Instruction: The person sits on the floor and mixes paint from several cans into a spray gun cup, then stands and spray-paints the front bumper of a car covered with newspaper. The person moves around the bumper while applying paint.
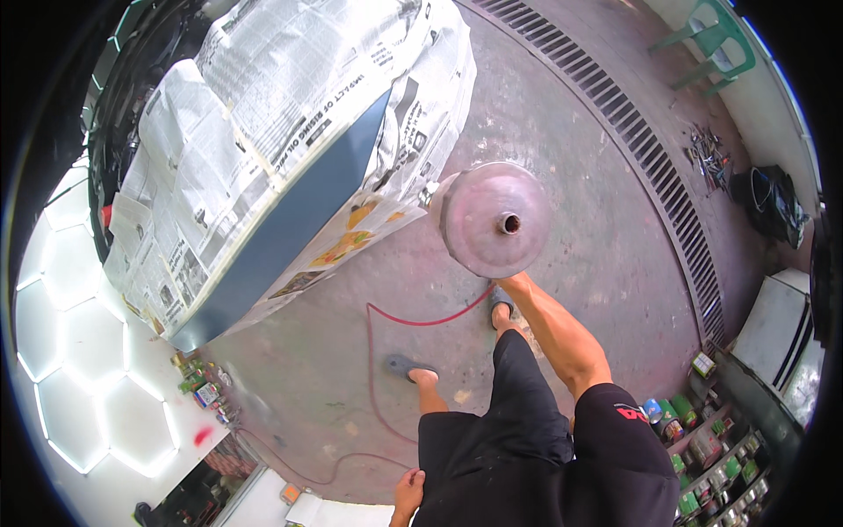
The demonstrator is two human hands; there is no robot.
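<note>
A paint spray gun with a round, dusty metal cup (496, 220) is held up in front of me. My right hand (512, 283) is mostly hidden beneath the cup, closed around the gun's grip. A short open spout rises from the cup's lid, and the gun's silvery front end (428, 194) faces left toward a blue-grey car panel (294, 224). Printed newspaper (290, 97) masks the areas around that panel. Down by my side, next to my black shirt, my left hand (407, 494) has its fingers curled in; whatever they hold, if anything, is hidden.
A red air hose (421, 322) loops across the concrete floor near my feet. Beyond it runs a slotted drain grate (615, 97). Green plastic chairs (722, 44), scattered tools (709, 158) and a black bag (771, 204) line the right wall. Paint cans (680, 411) crowd shelves at lower right.
</note>
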